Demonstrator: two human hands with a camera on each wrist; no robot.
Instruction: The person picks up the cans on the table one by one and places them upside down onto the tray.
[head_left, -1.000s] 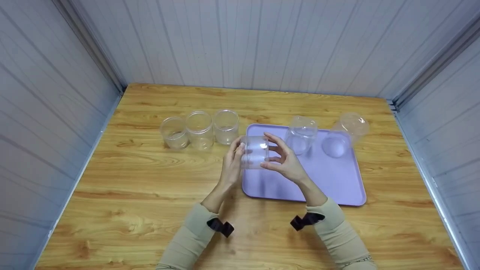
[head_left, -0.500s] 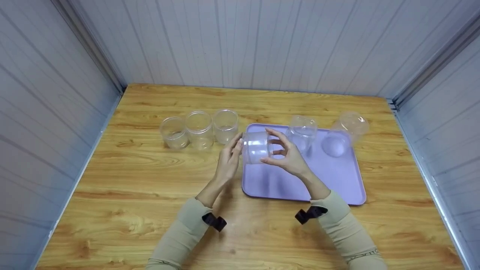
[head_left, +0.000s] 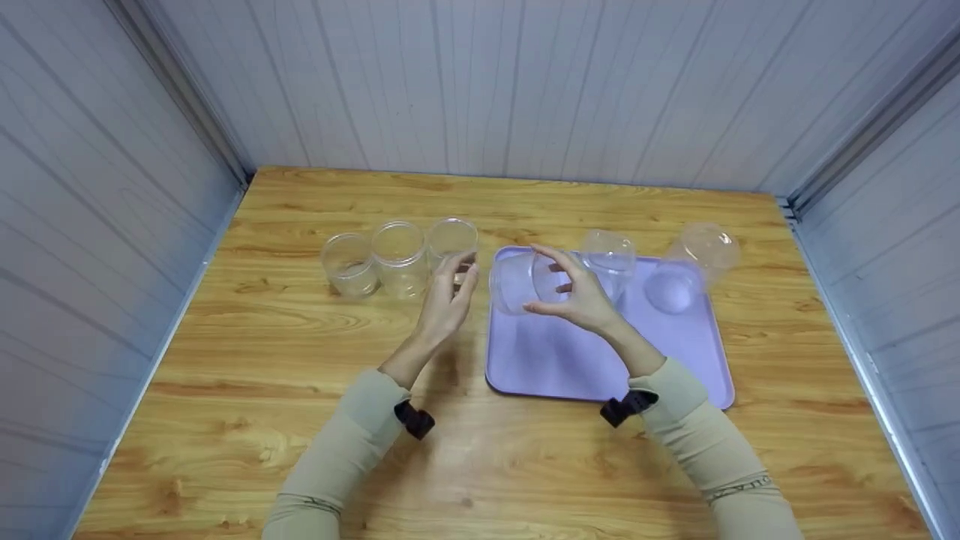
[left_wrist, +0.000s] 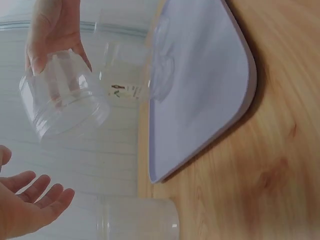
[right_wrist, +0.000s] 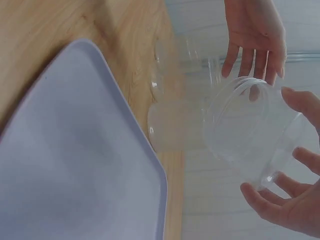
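A clear plastic jar (head_left: pixel 514 286) is held in the air, tilted on its side, over the left part of the purple tray (head_left: pixel 555 371). My right hand (head_left: pixel 581 298) grips it round the closed end, thumb and fingers spread. In the right wrist view the ringed mouth of the jar (right_wrist: pixel 245 125) faces left. My left hand (head_left: pixel 446 301) is apart from the jar, its fingers relaxed and holding nothing. From the left wrist view, too, a gap shows between my left hand (left_wrist: pixel 32 205) and the jar (left_wrist: pixel 65 102).
Left of the tray, three clear jars stand in a row: a short one (head_left: pixel 349 268), a taller one (head_left: pixel 400 266) and one (head_left: pixel 451 236) partly behind my left hand. Two more clear jars (head_left: pixel 611 259) (head_left: pixel 705 255) stand on the tray's far side. Panelled walls enclose the table.
My left hand has let go of the jar and moved away to the left. The jar, in my right hand, has moved slightly farther from me and turned a little.
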